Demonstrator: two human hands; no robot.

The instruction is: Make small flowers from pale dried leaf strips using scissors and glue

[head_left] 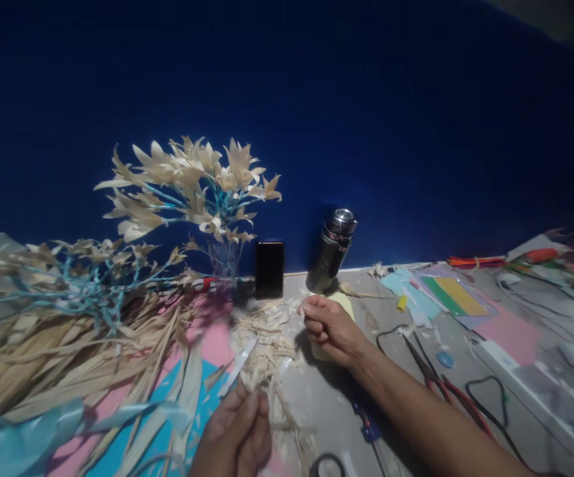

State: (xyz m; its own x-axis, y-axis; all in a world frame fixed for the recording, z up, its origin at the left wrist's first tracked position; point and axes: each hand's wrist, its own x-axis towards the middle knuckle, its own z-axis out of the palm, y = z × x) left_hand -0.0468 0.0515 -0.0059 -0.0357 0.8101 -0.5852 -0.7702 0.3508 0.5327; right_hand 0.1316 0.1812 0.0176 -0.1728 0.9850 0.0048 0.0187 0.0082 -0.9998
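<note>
My left hand [239,430] is at the bottom centre, thumb pressed against curled fingers. Pale husk pieces show right at its fingertips, but whether one is pinched there I cannot make out. Farther forward, my right hand [330,328] is closed in a pinch above the table, in front of a dark metal flask [330,255]. Anything between its fingertips is too small to name. Pale dried husk scraps [267,324] lie between and beyond the hands. A white strip [238,368] rests just beyond my left hand.
Husk flowers on blue stems [202,179] stand in a clear vase [224,258], beside a propped-up phone [269,270]. Dried husks [23,351] and blue ribbon [33,430] cover the left. To the right lie scissors [426,368], coloured sheets [453,295] and cables [488,384].
</note>
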